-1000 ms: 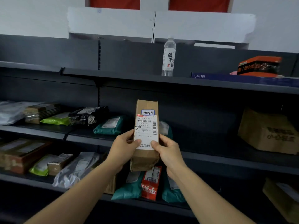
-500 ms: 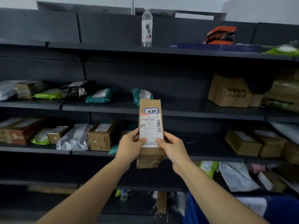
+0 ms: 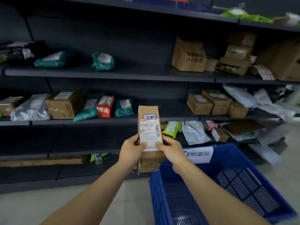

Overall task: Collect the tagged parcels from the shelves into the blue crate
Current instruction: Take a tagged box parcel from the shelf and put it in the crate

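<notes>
I hold a narrow brown cardboard parcel (image 3: 149,127) upright in front of the shelves. It carries a white shipping label and a small blue-edged handwritten tag near its top. My left hand (image 3: 131,151) grips its left side with the thumb on the label. On the parcel's right side my right hand (image 3: 172,151) grips it the same way. The blue crate (image 3: 243,184) stands on the floor at the lower right, just below and right of the parcel, and I see nothing lying in it. A white sign is fixed to the crate's far wall.
Dark shelves (image 3: 113,73) hold cardboard boxes (image 3: 65,104), teal bags (image 3: 103,60), a red packet (image 3: 105,106) and grey bags (image 3: 194,132). A stack of boxes (image 3: 209,103) sits at the right. A small bottle (image 3: 98,158) stands on the lowest shelf. Pale floor (image 3: 65,200) lies at the lower left.
The view has tilted down and to the right. The parcel stays upright in both hands and sits lower against the shelves. The blue crate has come fully into view.
</notes>
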Action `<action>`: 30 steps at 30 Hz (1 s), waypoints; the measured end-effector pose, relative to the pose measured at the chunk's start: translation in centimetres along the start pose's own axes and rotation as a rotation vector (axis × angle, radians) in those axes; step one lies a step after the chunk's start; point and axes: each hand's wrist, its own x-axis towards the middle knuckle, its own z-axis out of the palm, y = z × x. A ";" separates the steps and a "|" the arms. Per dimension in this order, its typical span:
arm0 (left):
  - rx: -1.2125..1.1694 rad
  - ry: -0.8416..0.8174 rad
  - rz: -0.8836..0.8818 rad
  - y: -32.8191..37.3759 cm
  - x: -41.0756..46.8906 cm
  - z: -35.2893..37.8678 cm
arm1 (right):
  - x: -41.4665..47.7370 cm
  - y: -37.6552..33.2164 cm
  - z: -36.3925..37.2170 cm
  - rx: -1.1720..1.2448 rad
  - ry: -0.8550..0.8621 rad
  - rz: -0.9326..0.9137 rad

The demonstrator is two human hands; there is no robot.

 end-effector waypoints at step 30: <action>0.259 -0.016 -0.490 -21.8 12.9 30.0 | 20.5 25.9 -20.1 -0.107 -0.052 0.417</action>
